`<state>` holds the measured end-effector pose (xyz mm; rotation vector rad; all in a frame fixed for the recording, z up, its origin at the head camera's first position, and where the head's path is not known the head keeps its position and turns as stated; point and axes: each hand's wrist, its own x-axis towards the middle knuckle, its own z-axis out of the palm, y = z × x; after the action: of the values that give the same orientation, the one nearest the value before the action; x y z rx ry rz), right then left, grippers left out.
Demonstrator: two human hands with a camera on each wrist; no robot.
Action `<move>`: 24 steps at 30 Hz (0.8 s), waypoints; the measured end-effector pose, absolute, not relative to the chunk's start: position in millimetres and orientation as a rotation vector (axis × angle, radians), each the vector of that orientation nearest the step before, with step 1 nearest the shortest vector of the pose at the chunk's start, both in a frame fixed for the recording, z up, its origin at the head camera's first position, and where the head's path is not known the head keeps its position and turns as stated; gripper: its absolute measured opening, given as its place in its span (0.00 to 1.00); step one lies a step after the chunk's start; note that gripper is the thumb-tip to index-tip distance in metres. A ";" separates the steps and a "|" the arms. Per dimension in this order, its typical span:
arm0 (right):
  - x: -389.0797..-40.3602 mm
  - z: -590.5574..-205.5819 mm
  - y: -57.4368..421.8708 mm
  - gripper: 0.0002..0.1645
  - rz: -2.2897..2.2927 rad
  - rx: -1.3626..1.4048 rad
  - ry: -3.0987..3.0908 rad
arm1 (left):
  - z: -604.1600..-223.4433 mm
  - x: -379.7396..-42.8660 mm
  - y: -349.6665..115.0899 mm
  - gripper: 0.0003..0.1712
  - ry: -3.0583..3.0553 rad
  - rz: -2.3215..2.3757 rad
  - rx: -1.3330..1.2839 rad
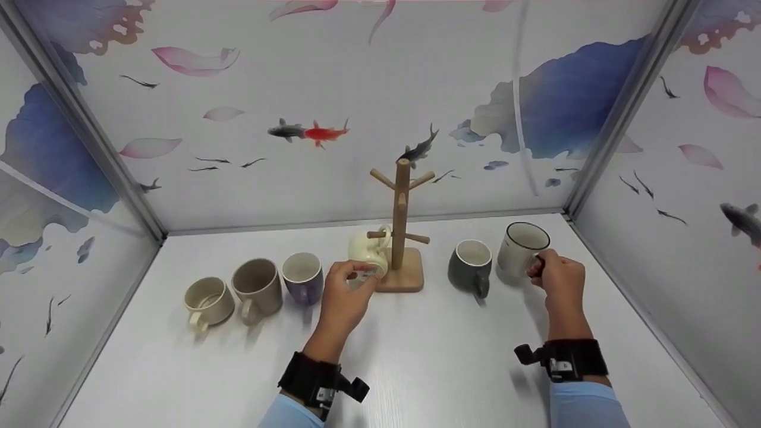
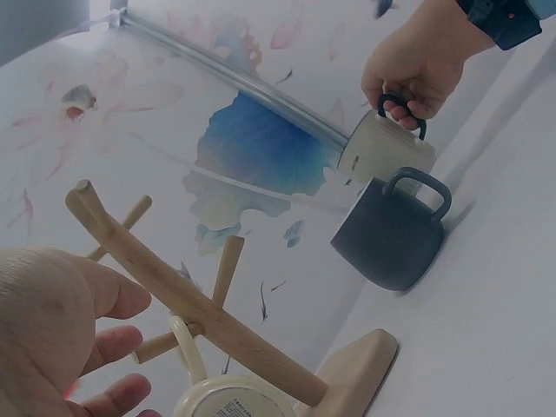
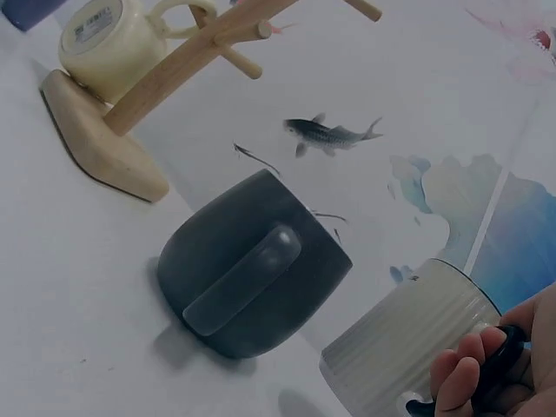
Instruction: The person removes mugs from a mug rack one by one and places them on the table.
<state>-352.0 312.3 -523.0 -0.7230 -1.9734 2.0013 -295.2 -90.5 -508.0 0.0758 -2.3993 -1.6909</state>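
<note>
A pale yellow mug [image 1: 364, 248] hangs by its handle on a low peg of the wooden mug rack [image 1: 399, 208], its labelled base turned outward. My left hand [image 1: 351, 291] is in front of this mug; in the left wrist view its fingers [image 2: 117, 343] are parted, with nothing between them. At the right, my right hand [image 1: 559, 276] grips the black handle [image 3: 502, 369] of a ribbed off-white mug [image 3: 408, 334] with a dark rim. In the head view that mug is upright; whether its base touches the table cannot be told.
A dark grey mug [image 1: 464, 270] stands between the rack and the off-white mug. Left of the rack are a purple mug [image 1: 304, 291], a taupe mug [image 1: 267, 291] and a short beige mug [image 1: 217, 303]. Printed panels [image 1: 238, 190] enclose the white table [image 1: 428, 368].
</note>
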 end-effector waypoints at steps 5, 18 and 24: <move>-355.1 -533.4 316.7 0.21 1.966 -0.739 -2.018 | -511.3 -296.8 -87.9 0.12 -2.412 -1.723 0.120; -358.4 -543.4 315.8 0.19 1.995 -0.767 -2.032 | -516.9 -298.0 -84.7 0.14 -2.457 -1.738 0.111; -359.2 -545.7 315.0 0.18 1.990 -0.785 -2.053 | -519.9 -299.2 -84.7 0.13 -2.500 -1.693 0.171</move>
<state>-359.2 315.0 -545.7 -0.7851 -2.0528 1.9895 -299.2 -84.7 -519.9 0.1708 -2.4995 -1.6931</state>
